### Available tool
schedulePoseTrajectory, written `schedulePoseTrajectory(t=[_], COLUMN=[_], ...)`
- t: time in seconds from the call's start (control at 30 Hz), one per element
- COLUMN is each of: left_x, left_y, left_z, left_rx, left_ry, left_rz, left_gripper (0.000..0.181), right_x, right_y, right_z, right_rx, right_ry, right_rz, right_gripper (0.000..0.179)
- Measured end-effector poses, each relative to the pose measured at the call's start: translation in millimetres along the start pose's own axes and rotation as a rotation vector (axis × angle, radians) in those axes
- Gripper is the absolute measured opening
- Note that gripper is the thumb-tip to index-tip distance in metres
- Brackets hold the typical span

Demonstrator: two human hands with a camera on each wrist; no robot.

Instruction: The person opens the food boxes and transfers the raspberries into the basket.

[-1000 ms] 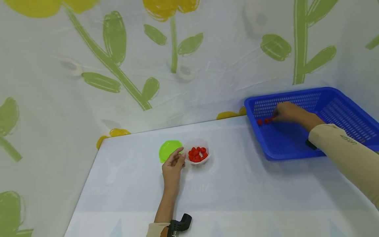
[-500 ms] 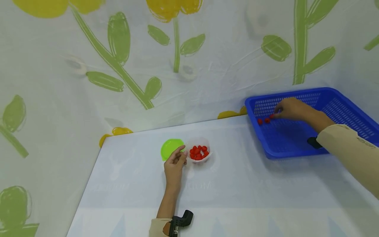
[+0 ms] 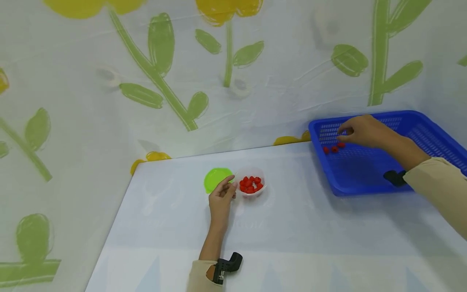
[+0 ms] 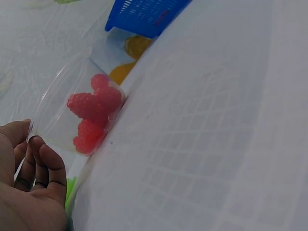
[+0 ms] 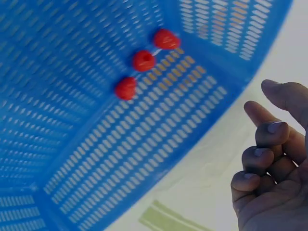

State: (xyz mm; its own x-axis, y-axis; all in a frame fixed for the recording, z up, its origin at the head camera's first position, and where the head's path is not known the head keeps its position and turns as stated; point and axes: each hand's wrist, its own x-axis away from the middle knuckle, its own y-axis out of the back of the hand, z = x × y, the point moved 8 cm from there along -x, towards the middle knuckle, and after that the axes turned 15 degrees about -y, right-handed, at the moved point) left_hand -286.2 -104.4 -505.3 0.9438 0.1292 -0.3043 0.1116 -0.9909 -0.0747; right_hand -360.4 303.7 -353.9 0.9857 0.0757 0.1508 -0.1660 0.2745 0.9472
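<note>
Several red raspberries lie in a clear plastic bowl on the table. My left hand pinches the bowl's left rim between thumb and finger, the other fingers loosely curled. Off to the right, my right hand hovers over the blue basket. In the right wrist view, that hand has its thumb and index finger apart, with nothing between them. Three raspberries sit in a row on the basket's floor along one wall, just below the hand.
A bright green lid-like disc lies left of the bowl, partly behind my left hand. Behind the white table hangs a flower-printed sheet. The basket's raised, slotted walls stand near that sheet.
My right hand has let go of a raspberry in the basket and risen away from it. The left hand stays at the bowl. The head view has shifted slightly.
</note>
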Motion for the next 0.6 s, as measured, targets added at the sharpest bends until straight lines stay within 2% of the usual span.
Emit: schedulePoseTrajectory(t=[0.17,0.4,0.6], left_x=[0.5,5.5,0.7], left_y=[0.7,3.6,1.3], left_z=[1.0,3.3,-0.4], left_rx=[0.004,-0.014,0.011], left_ry=[-0.02,-0.013,-0.025], left_rz=[0.004,-0.007,-0.001], left_gripper=[0.035,0.034,0.032], right_x=[6.8,15.9,24.3], right_y=[5.3,5.1,5.1], right_z=[18.0,48.4,75.8], right_rx=[-0.03,-0.063,-0.099], right_ry=[0.004,0.023,0.05], right_rz=[-0.034,-0.021,-0.032], right_gripper=[0.033,0.033,0.029])
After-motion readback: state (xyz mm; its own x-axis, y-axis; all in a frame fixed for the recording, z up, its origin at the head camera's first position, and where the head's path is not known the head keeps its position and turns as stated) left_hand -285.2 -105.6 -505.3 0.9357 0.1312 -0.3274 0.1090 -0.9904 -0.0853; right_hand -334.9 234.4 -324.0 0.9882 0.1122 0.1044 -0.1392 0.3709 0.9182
